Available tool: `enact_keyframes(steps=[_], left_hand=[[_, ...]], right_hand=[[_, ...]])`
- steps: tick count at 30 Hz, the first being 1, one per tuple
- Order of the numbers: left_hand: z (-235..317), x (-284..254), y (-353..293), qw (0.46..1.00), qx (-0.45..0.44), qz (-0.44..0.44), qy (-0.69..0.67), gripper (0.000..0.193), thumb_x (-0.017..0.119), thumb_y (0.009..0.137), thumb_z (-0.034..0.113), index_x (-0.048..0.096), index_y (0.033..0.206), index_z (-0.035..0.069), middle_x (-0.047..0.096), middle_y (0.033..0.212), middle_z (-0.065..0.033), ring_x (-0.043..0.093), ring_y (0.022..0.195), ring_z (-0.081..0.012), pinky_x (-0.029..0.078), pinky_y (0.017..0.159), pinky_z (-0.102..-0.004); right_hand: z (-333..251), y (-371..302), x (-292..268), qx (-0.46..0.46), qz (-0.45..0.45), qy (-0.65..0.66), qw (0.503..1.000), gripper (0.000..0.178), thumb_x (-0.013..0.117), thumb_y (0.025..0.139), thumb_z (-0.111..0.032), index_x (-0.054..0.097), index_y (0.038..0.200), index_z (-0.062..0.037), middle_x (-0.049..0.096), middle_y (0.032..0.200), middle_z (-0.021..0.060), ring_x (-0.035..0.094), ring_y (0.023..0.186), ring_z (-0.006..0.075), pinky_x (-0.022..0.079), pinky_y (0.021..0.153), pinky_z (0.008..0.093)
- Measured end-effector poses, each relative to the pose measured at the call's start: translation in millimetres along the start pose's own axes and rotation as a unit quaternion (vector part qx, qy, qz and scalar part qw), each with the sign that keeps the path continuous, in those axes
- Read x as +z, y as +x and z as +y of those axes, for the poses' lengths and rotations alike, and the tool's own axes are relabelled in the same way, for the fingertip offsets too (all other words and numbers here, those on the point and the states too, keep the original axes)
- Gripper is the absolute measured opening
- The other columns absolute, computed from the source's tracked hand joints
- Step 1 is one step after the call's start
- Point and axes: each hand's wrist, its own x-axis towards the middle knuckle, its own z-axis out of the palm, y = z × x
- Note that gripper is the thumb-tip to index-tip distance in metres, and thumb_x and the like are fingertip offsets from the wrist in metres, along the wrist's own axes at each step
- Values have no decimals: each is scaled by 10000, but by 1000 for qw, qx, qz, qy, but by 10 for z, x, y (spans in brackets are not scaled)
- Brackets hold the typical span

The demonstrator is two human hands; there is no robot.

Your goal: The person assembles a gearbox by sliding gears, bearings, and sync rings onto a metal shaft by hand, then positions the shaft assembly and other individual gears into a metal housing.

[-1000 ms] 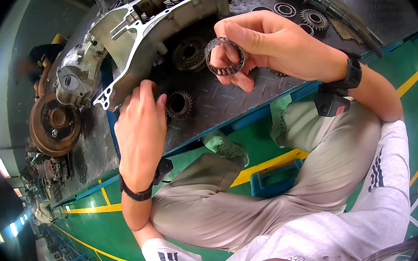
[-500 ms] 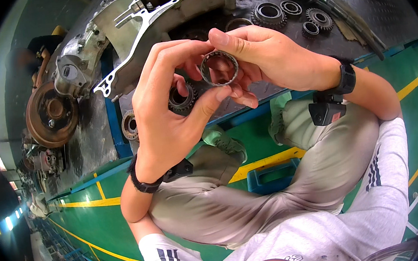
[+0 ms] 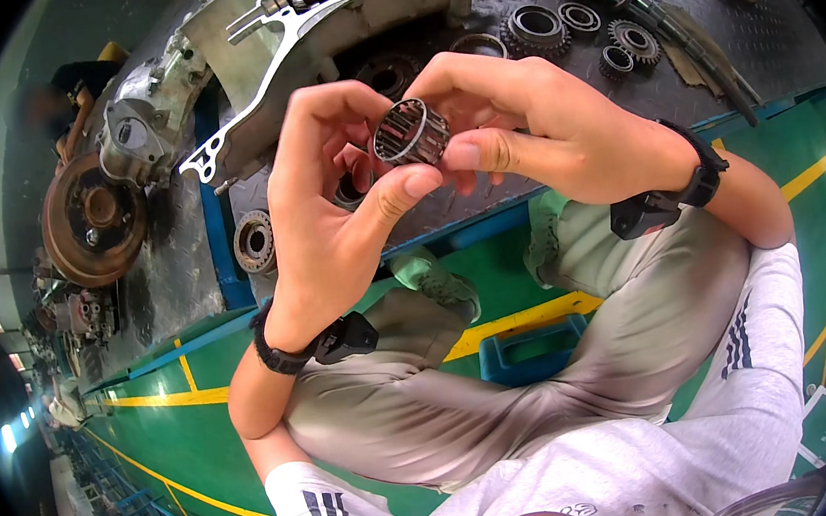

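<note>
A caged needle roller bearing (image 3: 411,132), a short metal ring with slim rollers round its wall, is held up between both hands over the table's near edge. My left hand (image 3: 333,201) grips it from the left, thumb at its lower rim. My right hand (image 3: 530,127) pinches its right side between thumb and fingers. The ring is tilted, so its open end and inner rollers show. Some fingertips are hidden behind it. Below my left hand, partly covered by it, a dark gear ring lies on the table. A toothed ring (image 3: 254,241) rests beside my left wrist.
A large aluminium gearbox housing (image 3: 352,40) stands behind my hands. Several gears and bearings, among them a big gear (image 3: 536,29), lie at the back right near a long shaft (image 3: 648,11). A rusty disc (image 3: 96,219) is at the left. Another person (image 3: 75,101) is far left.
The bearing has been tipped from facing me end-on to showing its side rollers, and has shifted slightly left. My right thumb has moved from its top to its lower right side.
</note>
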Motion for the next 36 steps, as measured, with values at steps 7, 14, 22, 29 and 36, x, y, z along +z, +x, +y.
enact_keyframes(steps=[7,14,22,29,36], left_hand=[[-2,-44,32,997,62,-21,39,396,958,902,216,698,1128,22,605,1216,-48,551,949,-98,450,766,-241],[-36,-1,17,999,32,-36,18,248,888,956,138,739,1096,-2,612,1233,-64,584,1027,-134,481,828,-269],[-19,-9,48,998,7,-65,16,123,720,1072,54,739,1165,-24,646,1317,-82,623,1053,-126,501,844,-268],[-123,39,48,996,-11,-60,-58,142,677,1061,-28,693,1202,-28,610,1372,-97,640,1152,-133,536,936,-283],[-194,86,53,989,94,-31,107,177,811,981,32,675,1073,-34,672,1174,-110,603,876,-157,521,787,-288]], right_hand=[[-38,-22,-10,53,-28,44,997,397,639,1161,-332,608,1347,17,753,965,103,712,848,163,584,772,337],[99,0,-5,-37,32,-34,998,439,690,1134,-318,591,1396,21,749,981,96,686,903,141,561,807,317],[58,-6,-113,64,5,77,995,415,667,1145,-287,552,1445,-25,711,1187,59,670,1049,103,548,848,276],[99,-8,-80,3,80,-72,994,392,776,1061,-278,606,1245,23,752,831,156,717,727,207,571,695,362],[21,2,-85,-54,78,-90,991,421,808,1038,-294,596,1198,32,719,792,167,687,692,243,544,657,360]])
